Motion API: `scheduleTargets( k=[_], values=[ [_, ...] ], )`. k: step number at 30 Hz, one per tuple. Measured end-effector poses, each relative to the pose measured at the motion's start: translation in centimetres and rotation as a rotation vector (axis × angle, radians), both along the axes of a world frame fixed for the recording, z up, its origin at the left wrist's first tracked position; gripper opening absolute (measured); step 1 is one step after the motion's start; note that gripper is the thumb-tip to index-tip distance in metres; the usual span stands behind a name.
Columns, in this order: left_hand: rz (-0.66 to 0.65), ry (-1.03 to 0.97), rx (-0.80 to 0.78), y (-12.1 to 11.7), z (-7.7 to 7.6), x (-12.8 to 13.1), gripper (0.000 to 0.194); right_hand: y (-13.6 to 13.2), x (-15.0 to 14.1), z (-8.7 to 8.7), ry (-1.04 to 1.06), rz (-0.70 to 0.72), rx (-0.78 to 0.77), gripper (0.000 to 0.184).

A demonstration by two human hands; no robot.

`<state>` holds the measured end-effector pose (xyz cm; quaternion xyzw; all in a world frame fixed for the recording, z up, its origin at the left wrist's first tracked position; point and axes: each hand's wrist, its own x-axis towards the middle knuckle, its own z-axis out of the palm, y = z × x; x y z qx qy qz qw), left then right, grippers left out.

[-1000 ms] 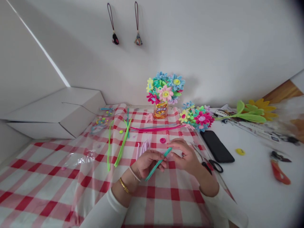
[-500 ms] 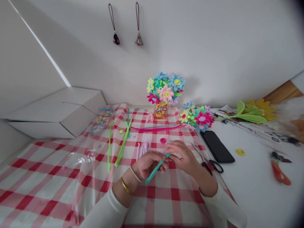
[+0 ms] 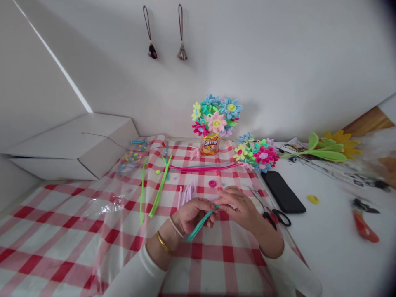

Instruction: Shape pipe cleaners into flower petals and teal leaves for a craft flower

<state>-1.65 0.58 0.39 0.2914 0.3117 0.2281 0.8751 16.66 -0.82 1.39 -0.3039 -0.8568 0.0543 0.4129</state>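
Observation:
A bundle of teal pipe cleaners slants down to the left between my two hands, over the checked cloth. My left hand pinches it near its upper end, thumb and fingers closed. At that same end my right hand has its thumb and fingertips pressed on the pipe cleaners; the very tip is partly hidden by the fingers. Just beyond the left hand lie folded lilac pipe cleaners. A magenta disc rests on the cloth past the fingertips.
Green pipe cleaners and magenta pipe cleaners lie farther off. Behind them stands a jar of fuzzy flowers. Scissors, a black phone and a flower bunch are at the right. A white box stands left.
My right hand's fingers have shifted slightly down and closed more over the upper end of the teal pipe cleaners. My left hand stays nearly still.

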Motion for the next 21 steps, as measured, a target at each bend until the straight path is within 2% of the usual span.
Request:
scheduleTargets(
  k=[5,8,11,14,16,17,19,21],
  values=[
    [-0.016,0.056,0.013,0.0,0.4,0.0,0.013,-0.5,0.0,0.2,-0.001,-0.041,-0.079,0.021],
    [-0.014,0.152,0.135,0.0,0.6,-0.1,0.012,-1.0,-0.2,0.2,0.015,-0.068,-0.098,0.021],
    [-0.006,0.404,0.470,-0.4,0.7,0.0,0.012,-1.3,-0.8,0.0,-0.011,-0.091,-0.113,0.036],
    [0.068,0.773,1.058,-1.1,0.6,0.3,0.018,-1.4,-1.4,-0.4,-0.019,-0.179,-0.219,0.043],
    [0.145,0.931,1.448,-1.4,0.4,0.6,0.021,-1.3,-1.6,-0.7,0.035,-0.273,-0.300,0.044],
    [0.175,0.973,1.581,-1.5,0.3,0.8,0.021,-1.2,-1.6,-0.8,0.063,-0.315,-0.310,0.044],
    [0.232,1.005,1.686,-1.3,0.1,0.8,0.020,-0.8,-1.5,-1.0,0.071,-0.342,-0.248,0.042],
    [0.295,0.996,1.649,-0.9,-0.1,0.7,0.016,-0.5,-1.3,-1.2,0.026,-0.298,-0.125,0.043]
  ],
)
